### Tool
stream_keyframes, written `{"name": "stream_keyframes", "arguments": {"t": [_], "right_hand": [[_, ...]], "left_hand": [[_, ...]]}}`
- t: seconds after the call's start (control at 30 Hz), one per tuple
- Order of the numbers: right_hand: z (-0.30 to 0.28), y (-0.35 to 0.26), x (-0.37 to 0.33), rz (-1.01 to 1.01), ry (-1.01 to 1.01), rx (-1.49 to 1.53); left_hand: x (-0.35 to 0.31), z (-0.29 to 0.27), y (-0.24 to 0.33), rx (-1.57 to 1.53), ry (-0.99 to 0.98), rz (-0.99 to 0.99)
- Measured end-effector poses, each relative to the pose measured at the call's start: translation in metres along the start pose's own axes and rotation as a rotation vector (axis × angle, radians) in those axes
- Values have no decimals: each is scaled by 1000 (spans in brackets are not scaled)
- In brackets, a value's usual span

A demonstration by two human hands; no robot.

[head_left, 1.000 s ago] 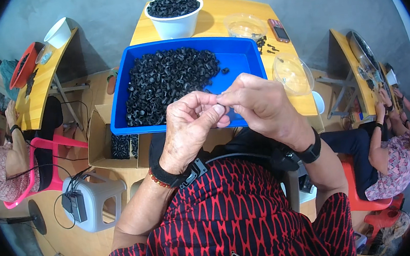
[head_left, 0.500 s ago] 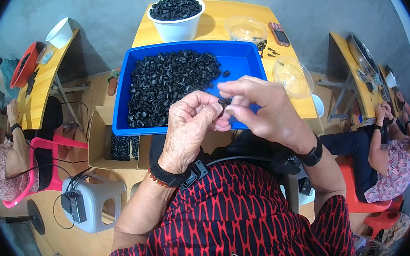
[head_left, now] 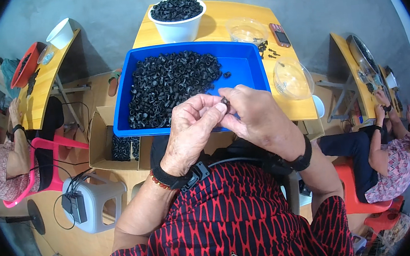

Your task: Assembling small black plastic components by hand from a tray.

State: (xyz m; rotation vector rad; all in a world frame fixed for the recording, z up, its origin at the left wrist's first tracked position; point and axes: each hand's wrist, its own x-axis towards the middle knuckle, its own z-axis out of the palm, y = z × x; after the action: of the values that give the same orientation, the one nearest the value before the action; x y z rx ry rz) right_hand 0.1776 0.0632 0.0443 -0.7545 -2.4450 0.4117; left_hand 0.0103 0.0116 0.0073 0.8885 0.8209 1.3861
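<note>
Both of my hands meet above the near edge of a blue tray (head_left: 243, 67). Between the fingertips is a small black plastic part (head_left: 225, 103), mostly covered by the fingers. My left hand (head_left: 190, 132) pinches it between thumb and forefinger. From the other side my right hand (head_left: 260, 115) closes on the same part with bent fingers and thumb. Beneath and beyond them, a heap of small black ring-like plastic parts (head_left: 171, 82) fills the tray's left and middle. One loose black piece (head_left: 227, 75) lies apart on the tray's bare right side.
On the yellow table (head_left: 253, 12) stand a white bucket (head_left: 176, 32) heaped with black parts, two clear bowls, a mobile phone (head_left: 280, 35) and scattered small black pieces (head_left: 273, 52). An open carton (head_left: 99, 143) sits left below. People work at side tables left and right.
My right hand has turned and drawn in, its fingers curling closer round the small black part. My left hand keeps its pinch almost in place.
</note>
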Motion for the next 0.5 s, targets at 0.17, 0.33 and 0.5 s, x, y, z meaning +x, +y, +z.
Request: {"name": "stream_keyframes", "arguments": {"t": [0.17, 0.33, 0.5], "right_hand": [[0, 1, -4, -6, -1, 39], [3, 4, -8, -79, 60, -12], [-4, 2, -12, -112, 14, -46]], "left_hand": [[0, -1, -3, 10, -33, 28], [-1, -1, -7, 74, -24, 52], [0, 2, -5, 192, -56, 42]]}}
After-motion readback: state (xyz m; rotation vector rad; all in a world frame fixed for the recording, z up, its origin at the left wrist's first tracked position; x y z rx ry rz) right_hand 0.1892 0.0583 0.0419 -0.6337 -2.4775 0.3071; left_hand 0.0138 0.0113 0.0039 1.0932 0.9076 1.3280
